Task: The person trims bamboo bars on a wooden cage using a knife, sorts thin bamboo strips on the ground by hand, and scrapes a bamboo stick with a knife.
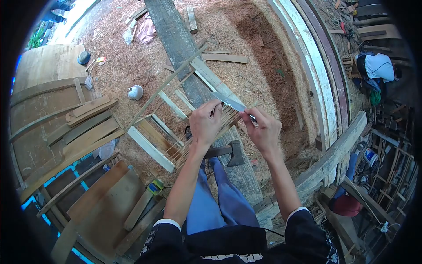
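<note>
My left hand (205,123) is closed near the upper end of a bundle of thin wooden sticks (227,117), above a wooden plank. Just to its right, my right hand (262,128) is closed on the handle end of a knife. The pale knife blade (228,102) points up and left, across the space between my hands. Below my hands, an axe (236,153) with a dark head lies on the plank (176,42). A light wooden frame with slats (151,149) rests to the left of my left hand.
Wood shavings (118,70) cover the ground. A round white container (135,92) stands at left, near stacked boards (90,127). Long white beams (314,70) curve along the right. Another person (379,67) in a white top bends at the far right.
</note>
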Available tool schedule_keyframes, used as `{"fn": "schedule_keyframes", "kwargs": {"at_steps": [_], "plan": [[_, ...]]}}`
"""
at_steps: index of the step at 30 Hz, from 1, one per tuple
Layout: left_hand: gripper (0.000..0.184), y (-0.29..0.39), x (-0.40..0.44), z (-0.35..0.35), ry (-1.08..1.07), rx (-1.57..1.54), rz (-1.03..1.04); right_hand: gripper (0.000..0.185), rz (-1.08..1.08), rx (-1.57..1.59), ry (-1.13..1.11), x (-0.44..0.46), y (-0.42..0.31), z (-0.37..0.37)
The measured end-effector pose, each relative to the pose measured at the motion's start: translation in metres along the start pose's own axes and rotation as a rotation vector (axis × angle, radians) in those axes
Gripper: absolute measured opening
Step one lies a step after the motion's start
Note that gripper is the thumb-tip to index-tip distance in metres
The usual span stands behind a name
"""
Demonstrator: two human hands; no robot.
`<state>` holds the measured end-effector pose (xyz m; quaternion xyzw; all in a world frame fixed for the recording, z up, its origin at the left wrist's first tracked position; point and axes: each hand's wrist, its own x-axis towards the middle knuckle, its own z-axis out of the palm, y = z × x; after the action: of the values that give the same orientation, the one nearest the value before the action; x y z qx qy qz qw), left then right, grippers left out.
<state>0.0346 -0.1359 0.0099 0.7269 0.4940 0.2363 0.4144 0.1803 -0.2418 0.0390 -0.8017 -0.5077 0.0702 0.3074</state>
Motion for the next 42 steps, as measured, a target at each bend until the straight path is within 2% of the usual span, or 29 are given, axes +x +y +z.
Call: {"fn": "schedule_keyframes", "kwargs": {"at_steps": [2, 5, 8, 14, 17, 23, 26, 29, 32, 35, 38, 42], "plan": [[0.014, 0.002, 0.001, 0.002, 0.012, -0.022, 0.01, 0.017, -0.011, -0.024, 0.016, 0.0, 0.002, -0.002], [0.015, 0.003, 0.001, 0.003, 0.034, 0.012, 0.049, 0.016, 0.032, -0.081, -0.08, 0.001, -0.003, -0.015], [0.016, 0.006, 0.001, 0.0, -0.033, 0.017, 0.009, 0.017, -0.01, -0.145, -0.065, -0.005, 0.005, -0.019], [0.016, -0.001, 0.005, 0.008, 0.07, 0.06, 0.143, 0.019, 0.087, -0.037, -0.007, -0.008, -0.001, -0.01], [0.016, 0.004, 0.005, 0.0, 0.009, 0.045, 0.02, 0.02, 0.157, 0.017, -0.002, -0.011, -0.006, 0.002], [0.014, -0.003, 0.003, 0.004, 0.064, 0.056, 0.072, 0.019, 0.085, -0.011, -0.038, 0.003, -0.015, 0.006], [0.012, -0.001, 0.004, -0.001, 0.015, 0.064, 0.038, 0.019, 0.058, -0.034, -0.061, 0.002, -0.012, 0.002], [0.012, 0.001, 0.005, 0.001, 0.02, 0.067, 0.008, 0.019, 0.102, 0.004, -0.025, -0.006, -0.01, -0.005], [0.013, 0.001, 0.002, 0.005, 0.051, 0.074, 0.086, 0.018, 0.192, 0.004, -0.09, -0.007, -0.011, -0.013], [0.013, 0.002, 0.003, 0.004, 0.016, 0.086, 0.059, 0.019, 0.223, 0.001, -0.102, -0.006, -0.015, -0.011], [0.012, 0.005, 0.007, 0.003, 0.028, 0.126, 0.08, 0.02, 0.22, 0.029, -0.02, -0.009, -0.011, 0.004], [0.013, 0.003, 0.01, 0.002, 0.037, 0.125, 0.115, 0.022, 0.284, 0.021, -0.074, 0.0, -0.023, -0.002]]}}
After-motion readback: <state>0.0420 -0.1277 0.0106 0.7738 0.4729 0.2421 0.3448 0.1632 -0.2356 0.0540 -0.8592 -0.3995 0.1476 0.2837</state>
